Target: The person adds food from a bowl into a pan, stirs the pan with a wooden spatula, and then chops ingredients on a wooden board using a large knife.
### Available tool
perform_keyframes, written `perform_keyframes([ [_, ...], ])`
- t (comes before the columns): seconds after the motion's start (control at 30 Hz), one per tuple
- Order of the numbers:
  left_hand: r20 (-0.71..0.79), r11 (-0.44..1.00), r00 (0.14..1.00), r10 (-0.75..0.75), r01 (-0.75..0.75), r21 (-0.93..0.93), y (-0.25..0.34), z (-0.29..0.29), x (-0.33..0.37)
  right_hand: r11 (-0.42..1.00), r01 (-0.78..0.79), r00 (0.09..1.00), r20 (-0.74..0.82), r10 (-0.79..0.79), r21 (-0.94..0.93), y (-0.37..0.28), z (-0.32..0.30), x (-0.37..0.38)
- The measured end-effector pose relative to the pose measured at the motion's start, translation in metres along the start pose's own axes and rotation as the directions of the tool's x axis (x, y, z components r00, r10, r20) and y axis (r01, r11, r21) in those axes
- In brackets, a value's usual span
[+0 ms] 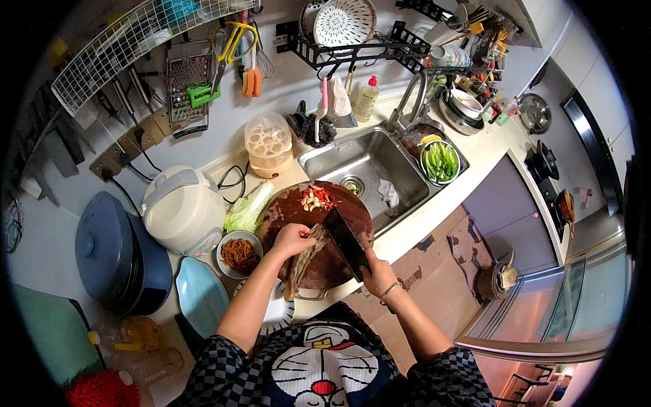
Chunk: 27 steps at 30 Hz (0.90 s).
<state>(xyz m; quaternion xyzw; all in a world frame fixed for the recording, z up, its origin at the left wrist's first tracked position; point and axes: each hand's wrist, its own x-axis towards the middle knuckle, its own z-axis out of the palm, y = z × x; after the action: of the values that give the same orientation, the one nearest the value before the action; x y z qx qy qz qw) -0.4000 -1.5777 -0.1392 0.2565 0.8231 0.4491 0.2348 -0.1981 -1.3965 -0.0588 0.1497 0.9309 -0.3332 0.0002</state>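
On the round wooden chopping board [278,203], my left hand [294,239] has its fingers closed on the upper end of a long brownish strip of meat [301,268]. The strip's lower end reaches the board's near edge. My right hand [380,277] grips a dark-bladed cleaver [346,243] by its handle. Its blade slants across the board, just right of the meat; whether it touches the meat I cannot tell. Chopped red chili and pale garlic-like pieces [317,197] lie in a heap at the board's far side.
Left of the board are a leafy cabbage piece [247,211], a bowl of brown strips [239,255], a blue dish [201,295] and a rice cooker [182,207]. The steel sink [369,157] lies beyond, with a bowl of green vegetables [441,163] at its right.
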Motion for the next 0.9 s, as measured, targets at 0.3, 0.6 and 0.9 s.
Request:
perform_keyframes([
  [0.3, 0.085, 0.885, 0.963, -0.256, 0.269, -0.380, 0.006, -0.011, -0.001, 0.978, 0.130, 0.981, -0.166, -0.103, 0.163, -0.002, 0.006, 0.005],
  [0.6, -0.136, 0.998, 0.990, -0.028, 0.034, 0.044, 0.020, 0.002, -0.003, 0.998, -0.044, 0.994, -0.097, 0.049, 0.055, -0.004, -0.011, 0.008],
  [0.9, -0.259, 0.867, 0.865, 0.430, -0.316, 0.386, 0.031, 0.022, -0.027, 0.984, -0.072, 0.993, 0.082, 0.087, -0.164, -0.001, -0.013, 0.012],
])
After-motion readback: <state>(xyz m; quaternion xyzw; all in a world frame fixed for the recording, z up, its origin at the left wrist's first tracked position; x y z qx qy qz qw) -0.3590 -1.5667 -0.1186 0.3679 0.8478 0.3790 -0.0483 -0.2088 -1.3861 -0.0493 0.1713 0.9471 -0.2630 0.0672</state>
